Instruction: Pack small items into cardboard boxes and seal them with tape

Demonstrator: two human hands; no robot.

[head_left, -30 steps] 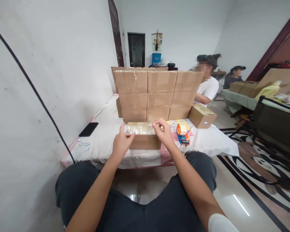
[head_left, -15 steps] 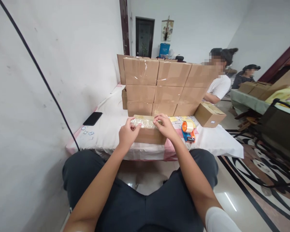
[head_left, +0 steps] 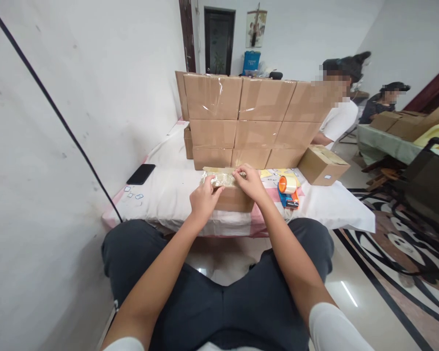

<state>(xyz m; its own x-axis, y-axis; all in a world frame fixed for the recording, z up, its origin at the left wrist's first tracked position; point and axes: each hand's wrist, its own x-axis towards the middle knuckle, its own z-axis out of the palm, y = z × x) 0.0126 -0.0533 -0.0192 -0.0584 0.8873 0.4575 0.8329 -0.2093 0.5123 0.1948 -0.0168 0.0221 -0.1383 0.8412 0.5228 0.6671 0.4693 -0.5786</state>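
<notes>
A small cardboard box (head_left: 234, 201) stands at the table's front edge before me. Crinkled, shiny clear plastic (head_left: 221, 179) lies along its top, with a strip of cardboard behind. At the box's left end, my left hand (head_left: 205, 199) has its forefinger on the plastic and its thumb lower, near the front edge, gripping between them. With bent fingertips pinched together, my right hand (head_left: 249, 181) holds the plastic toward the right end. What lies under the plastic is hidden.
Behind stands a wall of taped cardboard boxes (head_left: 265, 100). An orange and blue tape dispenser (head_left: 288, 191) and another box (head_left: 324, 165) are at right, a black phone (head_left: 141, 174) at left. A person in white (head_left: 340, 119) sits beyond the stack; another is farther right.
My left hand has shifted right along the box, its thumb dropping toward the front edge. My right hand stays at the plastic's right part. The view has tilted down slightly.
</notes>
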